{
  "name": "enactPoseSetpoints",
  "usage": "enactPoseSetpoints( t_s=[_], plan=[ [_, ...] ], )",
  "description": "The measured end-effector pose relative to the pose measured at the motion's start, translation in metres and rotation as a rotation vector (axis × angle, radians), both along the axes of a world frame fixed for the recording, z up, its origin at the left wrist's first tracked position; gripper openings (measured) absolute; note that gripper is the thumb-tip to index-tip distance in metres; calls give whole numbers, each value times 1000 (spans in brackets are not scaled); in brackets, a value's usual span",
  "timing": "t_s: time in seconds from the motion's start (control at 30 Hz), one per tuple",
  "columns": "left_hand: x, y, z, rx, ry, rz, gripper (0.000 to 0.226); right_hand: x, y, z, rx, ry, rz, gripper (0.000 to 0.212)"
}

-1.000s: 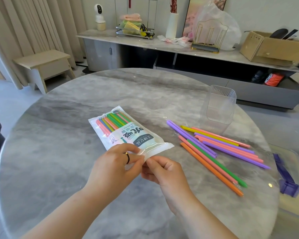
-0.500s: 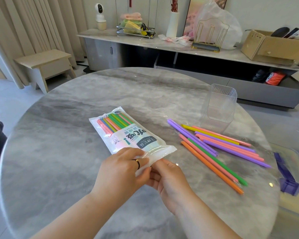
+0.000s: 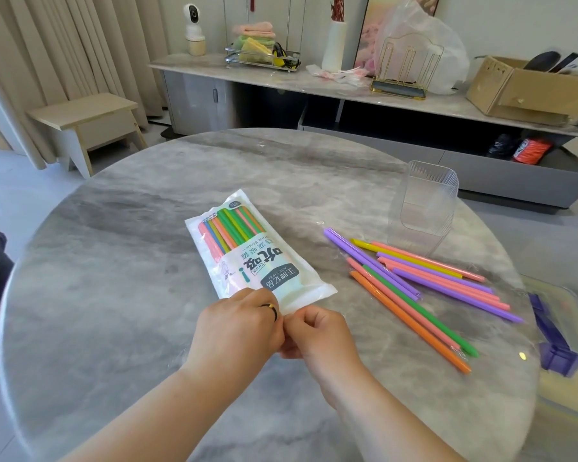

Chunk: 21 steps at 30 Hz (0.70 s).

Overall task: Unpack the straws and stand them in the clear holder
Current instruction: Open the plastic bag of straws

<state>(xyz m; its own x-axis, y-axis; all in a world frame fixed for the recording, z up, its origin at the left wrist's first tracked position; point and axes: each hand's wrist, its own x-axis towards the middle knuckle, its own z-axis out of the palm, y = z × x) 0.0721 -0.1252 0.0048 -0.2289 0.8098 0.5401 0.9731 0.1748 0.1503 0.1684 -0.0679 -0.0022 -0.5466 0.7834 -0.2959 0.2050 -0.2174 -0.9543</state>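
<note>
A white straw packet [image 3: 254, 255] with coloured straws showing through its far half lies flat on the round marble table [image 3: 121, 268]. My left hand [image 3: 237, 331] and my right hand [image 3: 317, 331] sit side by side at the packet's near edge, each pinching the plastic there. Several loose straws [image 3: 417, 288] in purple, pink, orange, green and yellow lie fanned out to the right of the packet. The clear ribbed holder [image 3: 424, 208] stands upright and empty just beyond them.
A clear lidded box with purple clips [image 3: 554, 341] sits off the table's right edge. Behind the table runs a low sideboard [image 3: 314, 85] with a cardboard box [image 3: 531, 88], vase and rack. A wooden stool [image 3: 87, 125] stands at the far left.
Both hands have drawn closer together at the packet's near edge. The packet has swung so its far end points more away from me.
</note>
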Motion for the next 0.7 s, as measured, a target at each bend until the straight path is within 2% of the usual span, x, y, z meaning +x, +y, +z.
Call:
enactPoseSetpoints(
  t_s=[0.2,0.33,0.4,0.53,0.7],
  plan=[
    [-2,0,7,190,-63,-43,32,-6,2,3,71,-28,-20,29],
    [-13,0,14,323,-173,29,33,-2,-2,-4,-42,-129,-10,24],
    [-18,-2,16,332,-202,30,34,-1,3,-2,-17,-146,-42,27],
    [-14,-6,17,260,-216,39,34,3,20,-1,198,-229,-115,25],
    [-6,-4,12,265,-213,-20,30,-3,10,-5,228,-222,-74,18]
  ],
)
